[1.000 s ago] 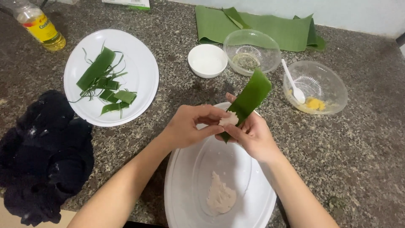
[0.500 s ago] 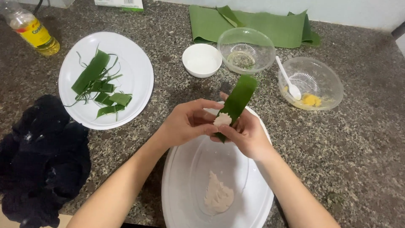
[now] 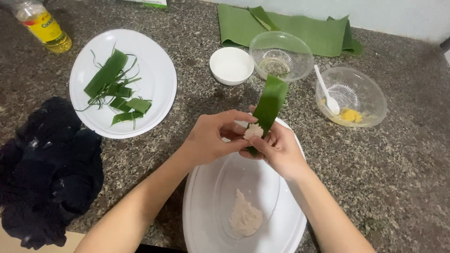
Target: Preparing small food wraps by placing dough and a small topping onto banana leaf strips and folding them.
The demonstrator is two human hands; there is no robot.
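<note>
Dough (image 3: 253, 130) sits pinched on a green leaf strip (image 3: 269, 107) above the white plate (image 3: 290, 220): left hand (image 3: 211, 138) presses its fingertips onto the lump, right hand (image 3: 276, 150) grips the strip's lower end. Soft, sticky paste on a thin, tearable leaf probably wants support underneath. Speckled stone counter (image 3: 398, 168) around, pale wall beyond

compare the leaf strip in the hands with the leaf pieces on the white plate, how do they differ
The leaf strip is one long piece; the leaf pieces are several, mostly shorter, with thin shreds among them. The strip is held up between the left hand and right hand; the pieces lie flat and untouched on the white plate. The strip carries a pale lump of dough; the pieces carry nothing. Both are green.
</note>
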